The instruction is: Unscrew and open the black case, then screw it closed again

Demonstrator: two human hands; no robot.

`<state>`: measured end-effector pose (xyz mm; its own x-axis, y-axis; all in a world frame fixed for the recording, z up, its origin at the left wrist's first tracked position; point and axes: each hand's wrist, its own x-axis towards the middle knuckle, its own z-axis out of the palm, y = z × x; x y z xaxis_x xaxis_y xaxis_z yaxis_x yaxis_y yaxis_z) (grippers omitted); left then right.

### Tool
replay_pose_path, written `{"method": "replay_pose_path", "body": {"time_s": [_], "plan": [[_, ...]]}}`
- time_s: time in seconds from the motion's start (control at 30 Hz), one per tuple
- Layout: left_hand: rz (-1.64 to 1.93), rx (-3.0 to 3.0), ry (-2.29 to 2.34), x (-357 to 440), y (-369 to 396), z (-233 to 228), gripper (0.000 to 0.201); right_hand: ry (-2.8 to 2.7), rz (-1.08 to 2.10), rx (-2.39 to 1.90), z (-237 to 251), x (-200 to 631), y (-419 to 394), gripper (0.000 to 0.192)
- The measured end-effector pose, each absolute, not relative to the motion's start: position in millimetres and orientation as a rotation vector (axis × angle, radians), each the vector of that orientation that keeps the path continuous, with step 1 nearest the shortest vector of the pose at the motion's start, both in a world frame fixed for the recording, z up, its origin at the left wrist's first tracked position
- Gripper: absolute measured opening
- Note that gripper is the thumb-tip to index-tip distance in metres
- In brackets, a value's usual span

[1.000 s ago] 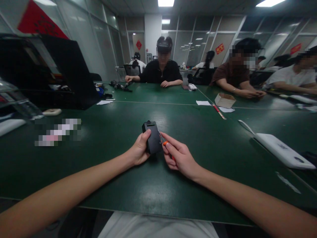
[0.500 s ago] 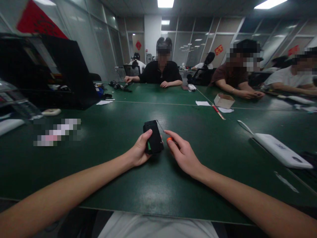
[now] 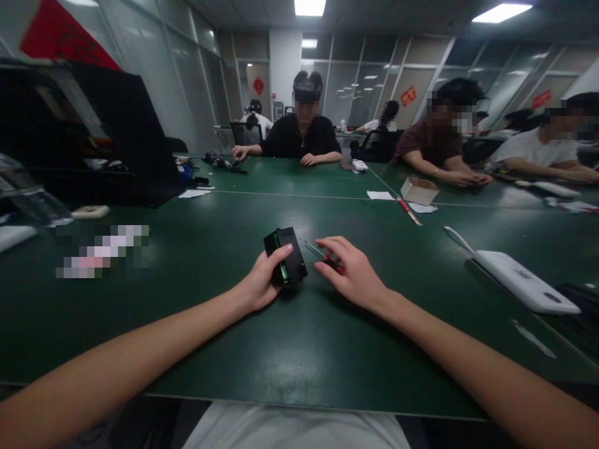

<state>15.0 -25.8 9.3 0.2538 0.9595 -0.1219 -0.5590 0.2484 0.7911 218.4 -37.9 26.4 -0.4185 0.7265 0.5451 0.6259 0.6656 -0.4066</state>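
Left hand (image 3: 262, 284) grips a black box (image 3: 286, 256), tilted on the green table (image 3: 210, 324), a green part showing at its side. Right hand (image 3: 350, 274), fingers half curled, rests over a screwdriver (image 3: 322, 255) w/ red handle, just beside the box.

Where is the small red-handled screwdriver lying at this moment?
In the head view, the small red-handled screwdriver lies on the green table under the right hand, just right of the black box.
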Motion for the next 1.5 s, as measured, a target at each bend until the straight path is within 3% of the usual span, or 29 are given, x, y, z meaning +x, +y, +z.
{"method": "replay_pose_path", "body": {"time_s": [0.1, 0.17, 0.37, 0.57, 0.67, 0.83, 1.1, 1.2, 1.5], "plan": [[1.153, 0.818, 0.634, 16.1, -28.1, 6.3, 0.039, -2.13, 0.414, -0.981, 34.7, 196.0, -52.1, 0.062], [1.154, 0.876, 0.593, 16.9, -28.8, 4.1, 0.042, -2.133, 0.471, -1.019, 36.4, 183.1, -57.1, 0.068], [1.159, 0.915, 0.517, 13.4, -23.8, 0.1, 0.045, -2.027, 0.603, -1.067, 35.1, 171.9, -47.5, 0.066], [1.064, 0.771, 0.527, 5.5, -19.2, 6.9, 0.036, -1.365, 1.481, -0.866, 40.7, 185.1, -32.5, 0.052], [1.027, 0.751, 0.525, 3.9, -19.0, 11.8, 0.034, -1.125, 1.688, -0.723, 38.6, 195.7, -30.2, 0.034], [0.888, 0.657, 0.428, -0.1, -14.3, 13.6, 0.028, -1.007, 1.764, -0.672, 32.8, 207.7, -27.5, 0.03], [0.709, 0.633, 0.437, -4.7, -8.7, 10.4, 0.048, -0.897, 1.818, -0.741, 28.0, 205.6, -23.2, 0.032], [0.747, 0.739, 0.433, -4.2, -10.1, 8.6, 0.035, -0.897, 1.838, -0.735, 27.4, 203.5, -25.1, 0.036], [1.049, 1.022, 0.557, -0.7, -6.4, 2.2, 0.048, -1.135, 1.736, -0.751, 18.6, 198.0, -30.2, 0.031]]}}
